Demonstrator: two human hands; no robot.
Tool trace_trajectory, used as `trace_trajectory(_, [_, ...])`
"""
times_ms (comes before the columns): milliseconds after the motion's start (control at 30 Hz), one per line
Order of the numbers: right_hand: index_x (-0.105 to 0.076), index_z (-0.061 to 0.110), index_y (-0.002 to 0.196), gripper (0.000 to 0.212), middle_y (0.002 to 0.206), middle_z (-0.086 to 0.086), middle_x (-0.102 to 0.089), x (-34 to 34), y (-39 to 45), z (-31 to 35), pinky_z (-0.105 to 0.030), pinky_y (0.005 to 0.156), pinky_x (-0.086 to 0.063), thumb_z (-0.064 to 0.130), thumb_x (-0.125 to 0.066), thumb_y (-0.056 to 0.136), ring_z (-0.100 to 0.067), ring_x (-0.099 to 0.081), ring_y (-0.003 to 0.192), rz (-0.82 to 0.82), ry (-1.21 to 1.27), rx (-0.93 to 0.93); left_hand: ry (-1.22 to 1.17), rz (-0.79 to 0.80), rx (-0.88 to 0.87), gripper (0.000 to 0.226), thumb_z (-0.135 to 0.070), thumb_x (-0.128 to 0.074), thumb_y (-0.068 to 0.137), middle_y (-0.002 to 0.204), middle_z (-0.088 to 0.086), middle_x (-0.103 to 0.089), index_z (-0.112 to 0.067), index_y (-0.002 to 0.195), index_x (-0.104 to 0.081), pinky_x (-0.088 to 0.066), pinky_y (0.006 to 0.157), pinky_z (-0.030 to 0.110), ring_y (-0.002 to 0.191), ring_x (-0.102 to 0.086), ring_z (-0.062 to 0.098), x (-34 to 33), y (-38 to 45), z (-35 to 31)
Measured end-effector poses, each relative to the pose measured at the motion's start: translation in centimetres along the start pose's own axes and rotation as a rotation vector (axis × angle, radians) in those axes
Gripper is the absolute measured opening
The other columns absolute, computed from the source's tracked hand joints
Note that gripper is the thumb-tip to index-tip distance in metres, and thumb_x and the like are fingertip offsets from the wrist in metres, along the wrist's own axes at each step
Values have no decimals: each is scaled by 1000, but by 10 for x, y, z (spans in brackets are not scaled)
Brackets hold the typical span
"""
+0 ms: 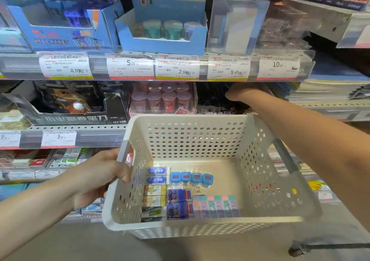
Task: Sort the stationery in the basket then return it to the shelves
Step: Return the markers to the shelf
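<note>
My left hand grips the grey left handle of a white perforated basket held in front of the shelves. On the basket floor lie several erasers in a column, several blue sharpeners, two purple packs and a row of pastel erasers. My right hand reaches into the middle shelf, under the price-label rail, among dark packaged items. Its fingers are hidden by the rail and the shadow.
The top shelf holds blue display boxes of sharpeners and a clear case. A pink box of cup-shaped sharpeners and a black display box stand on the middle shelf. Notebooks are stacked at right.
</note>
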State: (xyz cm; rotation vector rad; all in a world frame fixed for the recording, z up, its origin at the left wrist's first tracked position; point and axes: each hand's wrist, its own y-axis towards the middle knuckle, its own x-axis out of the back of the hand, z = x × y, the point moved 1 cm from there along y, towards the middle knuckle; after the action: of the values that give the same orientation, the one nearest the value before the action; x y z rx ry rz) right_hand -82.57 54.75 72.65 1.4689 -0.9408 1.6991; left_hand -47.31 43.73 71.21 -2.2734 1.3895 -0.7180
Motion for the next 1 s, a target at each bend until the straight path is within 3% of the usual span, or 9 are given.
trace_trajectory(133, [-39,10,137,46,140,-11,-44,-5,10,5,-33,89,-52,29,-47,96,-26,-52,114,147,212,-11,-25,-9,6,59,-4,-56,46,71,19,-62,-12,103,-66,-38,68,42,70,-55,33,-2,0,4])
trace_trajectory(233, [-35,14,142,51,148,-7,-36,-4,14,6,-31,86,-55,20,-53,94,-25,-47,127,209,462,6,-33,-15,15,59,-5,-56,46,75,20,-59,-12,104,-65,-37,70,43,71,-53,33,-3,-2,5])
trace_trajectory(300, [-35,16,142,52,148,-8,-38,-1,15,4,-33,87,-55,16,-54,93,-25,-51,124,223,518,18,-44,-17,20,56,-4,-56,46,75,20,-57,-14,101,-66,-35,71,43,71,-52,33,-4,-4,5])
trace_trajectory(400, [-35,13,141,53,144,-10,-42,0,12,-2,-33,84,-55,17,-56,92,-24,-57,109,282,439,36,-65,-28,25,54,-3,-55,46,75,20,-56,-19,97,-67,-34,73,43,73,-51,34,-5,-6,5])
trace_trajectory(567, [-13,12,151,94,153,-7,-29,1,-3,-13,-31,100,-43,25,-74,79,-23,-34,137,441,258,146,-80,-47,25,57,-2,-55,45,65,16,-51,-23,96,-68,-33,75,45,72,-49,34,-5,-8,4])
trace_trajectory(733, [-28,15,148,81,152,-6,-31,-3,-3,-11,-35,109,-31,32,-71,81,-26,-31,139,212,-23,294,-86,-48,18,56,-1,-55,46,60,14,-52,-22,96,-68,-33,75,45,73,-48,34,-6,-10,4])
trace_trajectory(1000, [-39,10,141,56,145,-9,-43,-18,12,-12,-35,108,-37,28,-58,92,-27,-41,132,54,-48,359,-91,-71,20,55,-2,-55,46,65,16,-56,-23,95,-67,-34,76,44,75,-51,34,-9,-11,8])
